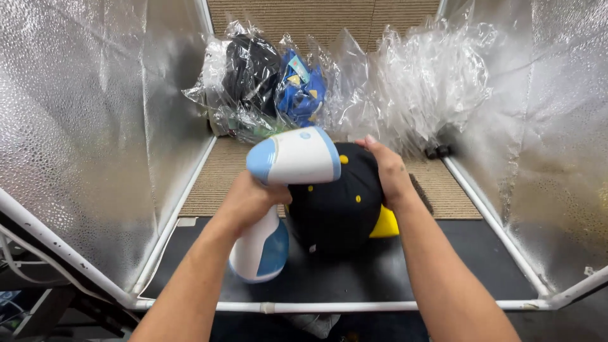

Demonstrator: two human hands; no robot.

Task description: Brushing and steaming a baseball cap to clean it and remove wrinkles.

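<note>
The left hand (250, 202) grips a white-and-blue handheld steamer (278, 190), its head touching the black cap (339, 209) at three o'clock; the right hand (387, 171) clasps the cap's crown.

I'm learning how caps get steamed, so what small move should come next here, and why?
Probably sweep the white and blue handheld steamer slowly across the crown of the black cap. The left hand already holds its head right against the cap's top, and the right hand steadies the cap from the far side, yellow brim pointing right.
</note>
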